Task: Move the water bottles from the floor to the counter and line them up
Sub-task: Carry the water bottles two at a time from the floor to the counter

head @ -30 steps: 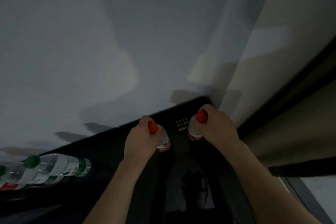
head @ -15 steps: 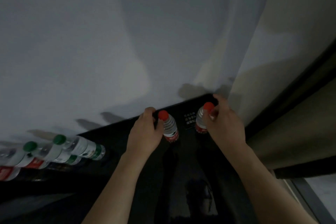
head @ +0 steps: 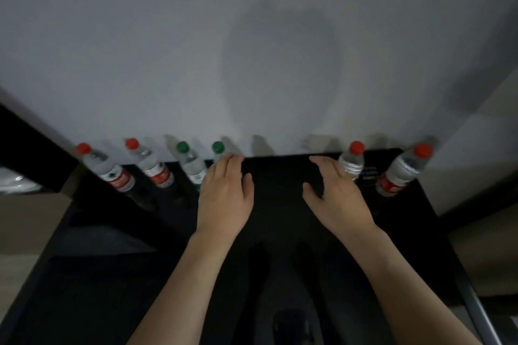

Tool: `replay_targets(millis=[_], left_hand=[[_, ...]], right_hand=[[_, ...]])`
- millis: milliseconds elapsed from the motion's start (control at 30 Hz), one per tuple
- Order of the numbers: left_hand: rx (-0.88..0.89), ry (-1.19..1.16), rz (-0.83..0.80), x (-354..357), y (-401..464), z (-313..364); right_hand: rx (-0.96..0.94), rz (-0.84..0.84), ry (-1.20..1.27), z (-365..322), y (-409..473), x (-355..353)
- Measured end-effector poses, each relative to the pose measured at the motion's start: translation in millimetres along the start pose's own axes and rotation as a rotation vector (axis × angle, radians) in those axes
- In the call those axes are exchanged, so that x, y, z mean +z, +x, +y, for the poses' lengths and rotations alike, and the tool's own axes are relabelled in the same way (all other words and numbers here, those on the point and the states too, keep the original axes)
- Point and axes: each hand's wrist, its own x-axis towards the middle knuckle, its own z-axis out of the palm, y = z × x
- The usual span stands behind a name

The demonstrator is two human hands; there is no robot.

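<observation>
Head view: both hands have let go of the two red-capped bottles gripped a second ago and now hover over the counter (head: 277, 176), fingers loosely spread, holding nothing. Left hand (head: 225, 199) sits in front of a green-capped bottle (head: 218, 147), hiding its body; whether the fingers touch it cannot be told. Right hand (head: 335, 199) has its fingers just beside a red-capped bottle (head: 351, 161), contact unclear. Six bottles stand along the wall; a gap lies between the two hands, so the row likely needs closing up. The floor is out of view; labels are too dim to read.
</observation>
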Motion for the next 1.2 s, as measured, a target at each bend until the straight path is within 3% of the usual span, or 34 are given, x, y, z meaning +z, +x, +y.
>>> replay_targets(millis=[233,733,1200], left_hand=[[-0.091,0.115,0.05,-54.8,-45.2,-78.8],[-0.367,0.278,0.102,-123.6,-77.1,-173.4],[-0.508,0.26,0.101,-213.2,-124.6,-351.0]], right_hand=[[-0.131,-0.138,-0.064,-82.5,-14.3,44.6],[-0.387,-0.334,-0.087,-204.9,20.2,112.4],[-0.491,-0.409,-0.113,-369.6,-2.8,220.7]])
